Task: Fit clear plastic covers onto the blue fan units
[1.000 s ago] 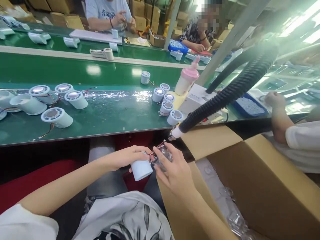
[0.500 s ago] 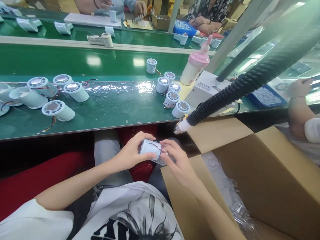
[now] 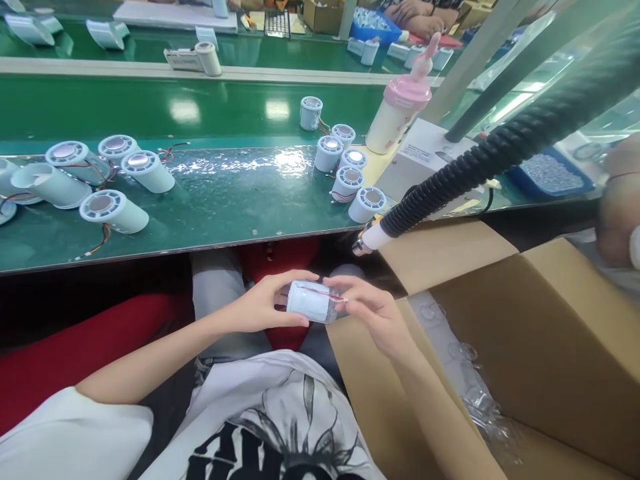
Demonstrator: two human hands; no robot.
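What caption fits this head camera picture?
Left hand and right hand hold a white cylinder below a green bench.

— What can't be made out around the white cylinder housing [image 3: 309,300]?

— Its left end sits behind the left hand [image 3: 260,308], and the clear piece at its right end (under the right hand [image 3: 376,313]) is too blurred to identify.

— And at the edges?

— A co-worker's hand [image 3: 617,200] is cut off at the right edge. The black corrugated hose [image 3: 480,163] runs out of frame at the upper right.
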